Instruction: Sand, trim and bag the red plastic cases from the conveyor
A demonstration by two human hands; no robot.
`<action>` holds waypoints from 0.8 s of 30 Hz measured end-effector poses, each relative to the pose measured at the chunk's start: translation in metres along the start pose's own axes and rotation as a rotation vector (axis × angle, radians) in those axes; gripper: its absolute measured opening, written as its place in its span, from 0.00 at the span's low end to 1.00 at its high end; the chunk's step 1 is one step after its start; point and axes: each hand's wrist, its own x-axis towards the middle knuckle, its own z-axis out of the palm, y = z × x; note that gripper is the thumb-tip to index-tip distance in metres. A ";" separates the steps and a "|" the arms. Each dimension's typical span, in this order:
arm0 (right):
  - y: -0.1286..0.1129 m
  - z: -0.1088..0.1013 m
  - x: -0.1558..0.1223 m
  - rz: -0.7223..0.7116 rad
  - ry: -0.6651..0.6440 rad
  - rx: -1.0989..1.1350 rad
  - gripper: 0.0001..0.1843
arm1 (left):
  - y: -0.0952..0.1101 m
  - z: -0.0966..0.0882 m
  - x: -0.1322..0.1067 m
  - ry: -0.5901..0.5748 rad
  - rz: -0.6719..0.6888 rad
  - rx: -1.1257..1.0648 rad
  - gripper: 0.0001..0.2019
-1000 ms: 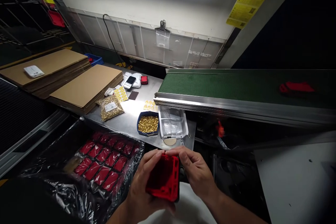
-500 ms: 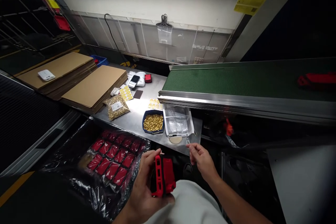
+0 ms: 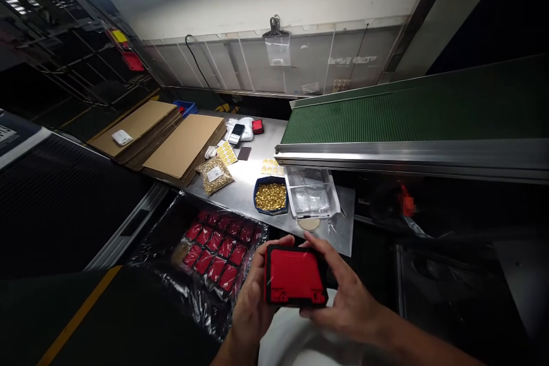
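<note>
We found one red-and-black case (image 3: 295,274) above the lap (image 3: 285,334), clasped between the left hand (image 3: 252,302) and right hand (image 3: 349,294) at opposite sides. On the worktop (image 3: 242,187) we counted one blue bin (image 3: 271,213) of gold pieces (image 3: 271,195), one filled bag (image 3: 215,176) and one white tray (image 3: 335,200).

One bare left hand (image 3: 251,304) and one bare right hand (image 3: 352,301) — two in all. One squarish red-and-black plastic case (image 3: 297,275) is held. One metal counter (image 3: 241,190), two stacks of flat brown cardboard (image 3: 185,147), two sheets of yellow stickers (image 3: 227,153), one dark-blue plastic tray (image 3: 271,213), one green ribbed conveyor belt (image 3: 347,120). Shiny-wrapped red blocks (image 3: 217,269) — at least a dozen, exact count unclear.
</note>
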 end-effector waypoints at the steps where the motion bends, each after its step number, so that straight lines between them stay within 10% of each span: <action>1: 0.000 0.000 -0.001 0.003 0.002 -0.006 0.61 | 0.001 0.000 0.001 0.012 -0.001 -0.012 0.31; 13: 0.002 0.001 0.000 -0.050 0.006 0.025 0.55 | -0.002 -0.001 0.017 0.280 -0.035 -0.033 0.17; 17: 0.004 0.006 0.005 0.260 -0.222 0.532 0.31 | -0.009 -0.013 0.017 0.066 -0.046 -0.204 0.24; 21: 0.020 0.021 0.014 0.651 -0.603 0.886 0.57 | -0.022 -0.020 0.015 -0.086 -0.215 -0.485 0.36; 24: 0.057 0.021 0.026 0.727 -0.513 0.587 0.57 | -0.029 -0.020 0.014 0.023 -0.151 -0.527 0.31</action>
